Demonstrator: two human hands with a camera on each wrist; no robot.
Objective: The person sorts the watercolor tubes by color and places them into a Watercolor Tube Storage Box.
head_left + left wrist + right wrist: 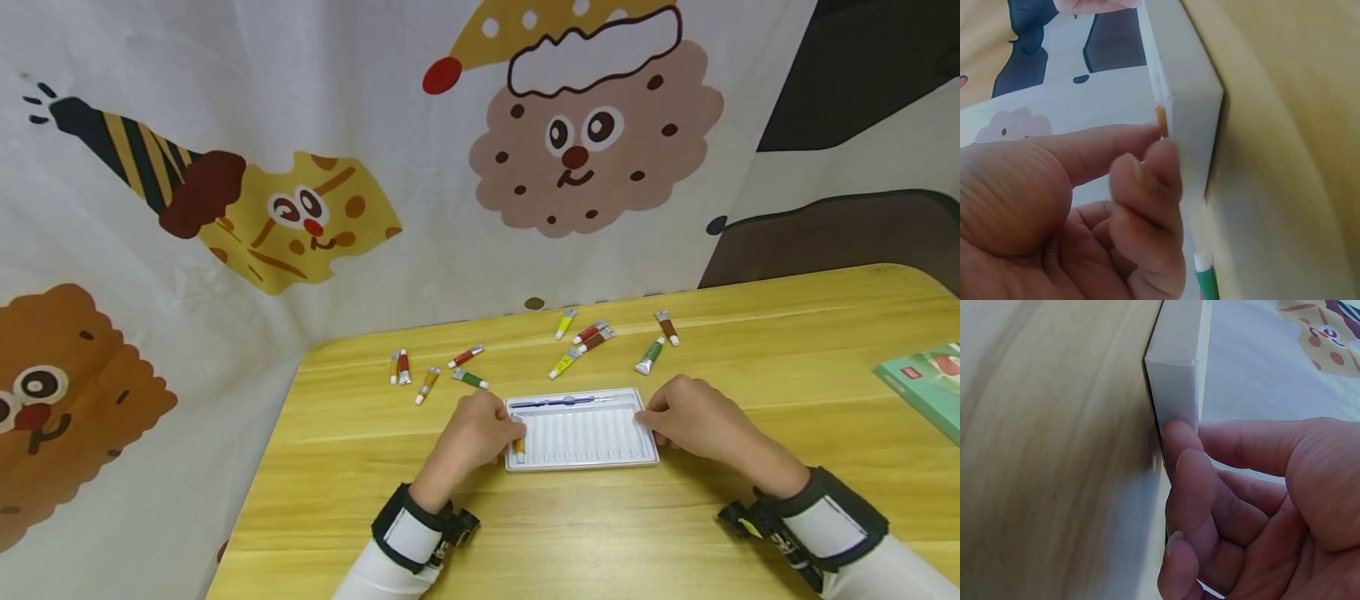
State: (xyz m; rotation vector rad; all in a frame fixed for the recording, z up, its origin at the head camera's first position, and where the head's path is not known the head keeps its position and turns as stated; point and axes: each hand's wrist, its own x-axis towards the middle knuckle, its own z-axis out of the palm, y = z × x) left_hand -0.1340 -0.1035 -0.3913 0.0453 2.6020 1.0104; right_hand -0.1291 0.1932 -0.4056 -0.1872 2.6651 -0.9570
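A white paint tray [588,462] with a row of narrow slots lies on the table in the head view. One ochre paint tube [520,451] sits in its leftmost slot, and a blue paintbrush [551,402] runs along its far side. My left hand [480,427] grips the tray's left edge, thumb over the rim by the tube and curled fingers against the outer wall. At the opposite end, my right hand [693,417] pinches the right edge. Both wrist views show fingers on the tray's white side wall [1191,125], partly hiding it.
Several loose paint tubes lie beyond the tray, among them a green tube [470,379], a red tube [467,357] and a yellow tube [564,363]. A green box [918,387] stands at the right of the wooden table [600,533]. A printed curtain [420,275] hangs behind.
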